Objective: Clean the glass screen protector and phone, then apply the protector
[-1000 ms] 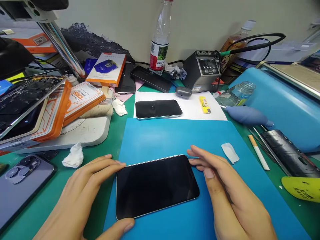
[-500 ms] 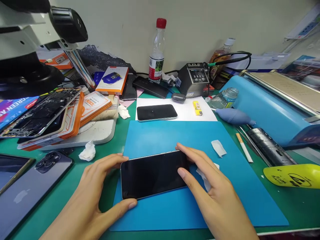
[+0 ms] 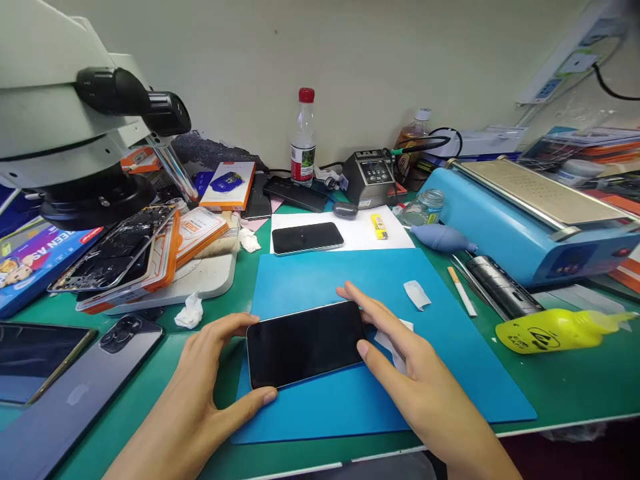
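Note:
A smartphone (image 3: pixel 306 345) with a dark screen facing up is between my two hands, over the blue mat (image 3: pixel 320 413). My left hand (image 3: pixel 200 380) holds its left end, thumb along the near edge and fingers at the far corner. At the right end, my right hand (image 3: pixel 410 367) has its thumb on the near corner and its fingers by the far corner. White tissue (image 3: pixel 393 347) lies partly hidden beneath my right hand. Another tissue piece (image 3: pixel 417 295) rests on the mat farther right. Behind the mat, a second phone (image 3: pixel 307 238) lies on white paper (image 3: pixel 360 233).
A microscope (image 3: pixel 75 127) overhangs the left side, above stacked boxes and an opened phone (image 3: pixel 120 247). A purple phone (image 3: pixel 85 393) lies at left. Rightward are a yellow bottle (image 3: pixel 545 331), a blue air blower (image 3: pixel 443 237), a cigarette (image 3: pixel 462 291) and a blue machine (image 3: pixel 500 220).
My view has tilted up and turned right, so the scene sits differently in frame. Both hands stay at the phone's ends, with little visible shift.

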